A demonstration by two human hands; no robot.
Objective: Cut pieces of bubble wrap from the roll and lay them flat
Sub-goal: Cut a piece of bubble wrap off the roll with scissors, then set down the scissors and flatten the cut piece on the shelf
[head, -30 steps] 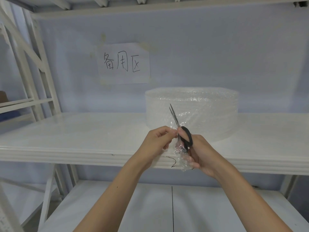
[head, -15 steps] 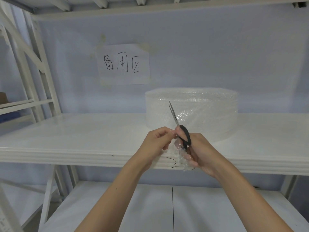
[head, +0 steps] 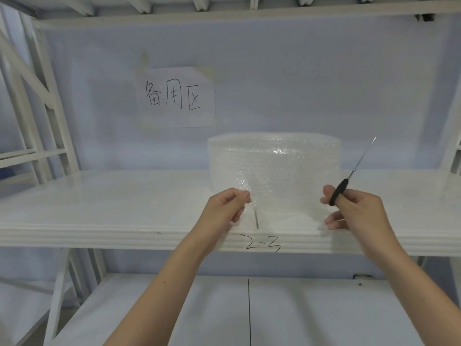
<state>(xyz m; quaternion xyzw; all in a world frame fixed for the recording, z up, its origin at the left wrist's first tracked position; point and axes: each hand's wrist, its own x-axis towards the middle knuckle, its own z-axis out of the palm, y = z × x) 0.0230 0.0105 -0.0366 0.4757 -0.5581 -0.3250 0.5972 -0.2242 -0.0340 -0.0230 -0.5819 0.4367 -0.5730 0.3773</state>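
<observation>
Here one piece (head: 287, 203) of bubble wrap was stretched between two hands, in front of the one roll (head: 274, 158). The piece was clear and it overlapped the roll behind, so its top edge was hard to separate from the roll; I cannot tell whether it was fully cut free. Its lower edge hung just over the front rim of the shelf (head: 99, 203).

The left hand (head: 222, 208) pinched the left side of the piece between thumb and fingers. The right hand (head: 359, 211) held the right side with the lower fingers, and the same hand also carried one pair of scissors (head: 349, 178). The black handle sat on the thumb, and the thin blades pointed up and to the right, closed together as far as I could see.

The roll stood on the shelf, near the back wall. On that wall one paper sign (head: 175, 97) showed three handwritten characters. On the shelf's front rim a handwritten mark (head: 262, 245) read about "2-3", a little blurred. One lower shelf (head: 299, 313) was below, partly covered by the two forearms and cut off by the bottom edge.
</observation>
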